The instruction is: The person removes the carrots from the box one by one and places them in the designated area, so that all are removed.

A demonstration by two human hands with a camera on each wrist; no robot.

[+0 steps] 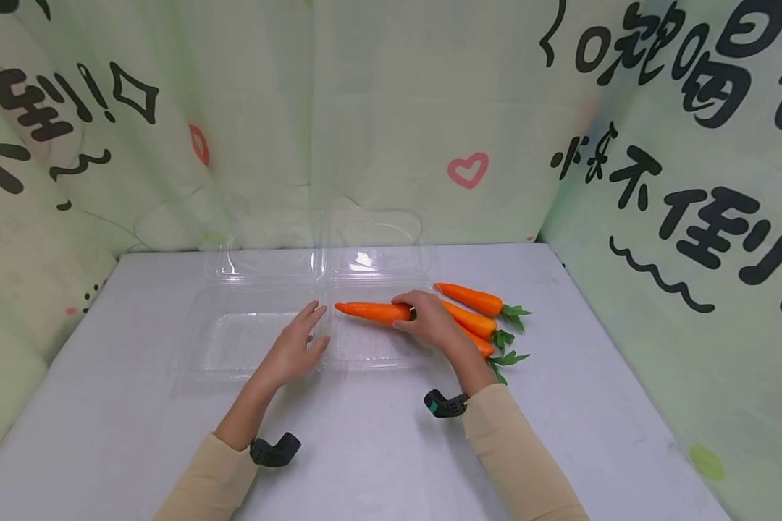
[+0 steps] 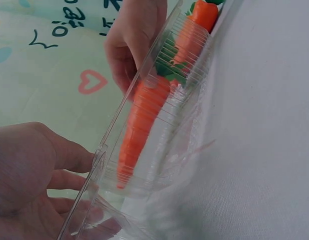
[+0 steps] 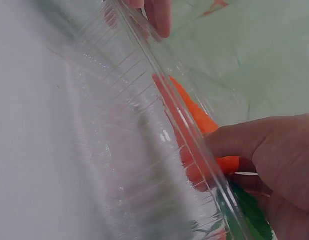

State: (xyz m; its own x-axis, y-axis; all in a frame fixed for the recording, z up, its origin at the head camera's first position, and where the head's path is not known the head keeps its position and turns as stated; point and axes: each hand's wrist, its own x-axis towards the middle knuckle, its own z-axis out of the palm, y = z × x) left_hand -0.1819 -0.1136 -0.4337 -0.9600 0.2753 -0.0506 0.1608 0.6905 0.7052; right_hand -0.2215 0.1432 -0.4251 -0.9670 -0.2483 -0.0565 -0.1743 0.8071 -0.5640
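Observation:
My right hand (image 1: 426,318) grips an orange carrot (image 1: 373,312) near its leafy end, thumb and fingers on either side. The carrot lies level over the right-hand clear plastic box (image 1: 365,354), its tip pointing left. Through the box wall in the right wrist view, its orange body (image 3: 187,150) and green leaves (image 3: 249,212) show. My left hand (image 1: 297,344) is at the inner edges of the two boxes, fingers loosely spread. In the left wrist view those fingers (image 2: 74,155) are right at the clear rim (image 2: 107,137).
Several more carrots (image 1: 472,298) with green tops lie right of the right-hand box. A second clear box (image 1: 234,369) stands on the left. Both lids (image 1: 378,262) stand open at the back, by the printed curtain (image 1: 378,145). The white table (image 1: 358,463) extends in front.

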